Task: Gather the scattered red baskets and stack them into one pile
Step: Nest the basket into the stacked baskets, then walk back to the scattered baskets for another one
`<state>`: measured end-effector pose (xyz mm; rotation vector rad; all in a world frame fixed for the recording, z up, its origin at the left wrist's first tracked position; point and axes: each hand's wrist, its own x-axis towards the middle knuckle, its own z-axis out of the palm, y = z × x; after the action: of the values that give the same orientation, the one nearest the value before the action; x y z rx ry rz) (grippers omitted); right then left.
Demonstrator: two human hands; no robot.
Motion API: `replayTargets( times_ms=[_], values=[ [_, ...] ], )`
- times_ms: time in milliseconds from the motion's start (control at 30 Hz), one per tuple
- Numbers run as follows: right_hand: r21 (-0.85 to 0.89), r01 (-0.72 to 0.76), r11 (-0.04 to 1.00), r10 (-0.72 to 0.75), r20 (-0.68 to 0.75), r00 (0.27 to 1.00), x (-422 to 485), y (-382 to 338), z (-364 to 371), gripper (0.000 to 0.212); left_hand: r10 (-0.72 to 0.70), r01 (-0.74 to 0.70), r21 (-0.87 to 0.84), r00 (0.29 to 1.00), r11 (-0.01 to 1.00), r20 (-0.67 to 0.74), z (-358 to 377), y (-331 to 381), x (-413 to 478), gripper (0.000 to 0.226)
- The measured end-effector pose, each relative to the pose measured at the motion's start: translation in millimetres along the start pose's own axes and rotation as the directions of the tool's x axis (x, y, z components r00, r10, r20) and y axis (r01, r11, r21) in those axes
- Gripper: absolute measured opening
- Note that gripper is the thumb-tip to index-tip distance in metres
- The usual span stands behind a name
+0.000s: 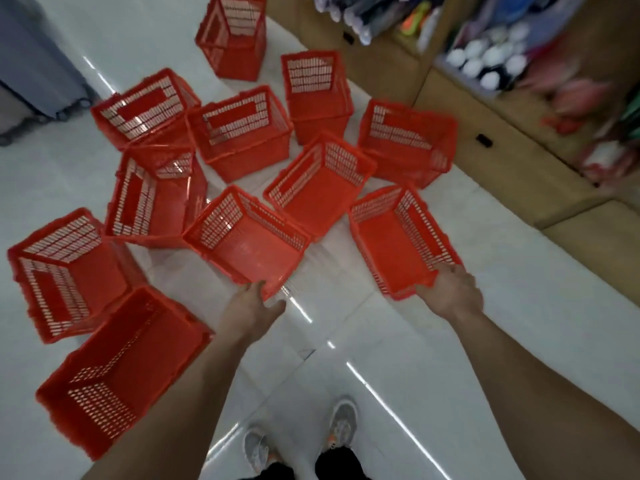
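Several red slatted plastic baskets lie scattered on the white tiled floor, all open side up. My left hand (254, 308) grips the near rim of the middle front basket (249, 242). My right hand (450, 289) grips the near corner of the basket (403, 237) to its right. Another basket (117, 372) lies tilted at the lower left, beside my left forearm. One more basket (65, 275) sits behind it at the far left. The remaining baskets cluster further back, one (233, 36) standing apart at the top.
Wooden shelving (502, 161) stocked with blurred goods runs along the right side. A grey wheeled unit (38, 64) stands at the top left. My two shoes (301, 434) are at the bottom, on bare glossy floor (346, 358) between my arms.
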<state>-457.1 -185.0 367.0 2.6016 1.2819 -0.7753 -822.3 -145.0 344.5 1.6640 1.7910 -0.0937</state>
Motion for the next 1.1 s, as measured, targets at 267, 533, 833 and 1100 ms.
replayTargets(
  times_ms=[267, 533, 833, 1100],
  values=[
    [0.166, -0.195, 0.967, 0.191, 0.04, 0.981, 23, 109, -66, 0.071, 0.175, -0.184, 0.09, 0.98, 0.979, 0.096, -2, 171, 23, 0.073],
    [0.266, -0.397, 0.878, 0.363, 0.171, 0.916, 128, 136, -28, 0.076, 0.281, -0.333, 0.287, 0.937, 0.898, 0.207, 22, 267, 180, 0.073],
    [0.536, -0.62, 0.573, 0.535, 0.328, 0.779, 297, 134, 95, 0.079, 0.265, -0.356, 0.383, 0.925, 0.852, 0.272, 136, 337, 414, 0.075],
    [0.664, -0.674, 0.324, 0.622, 0.387, 0.681, 403, 158, 266, 0.056, 0.284, -0.379, 0.395, 0.918, 0.837, 0.278, 309, 342, 570, 0.083]
  ],
)
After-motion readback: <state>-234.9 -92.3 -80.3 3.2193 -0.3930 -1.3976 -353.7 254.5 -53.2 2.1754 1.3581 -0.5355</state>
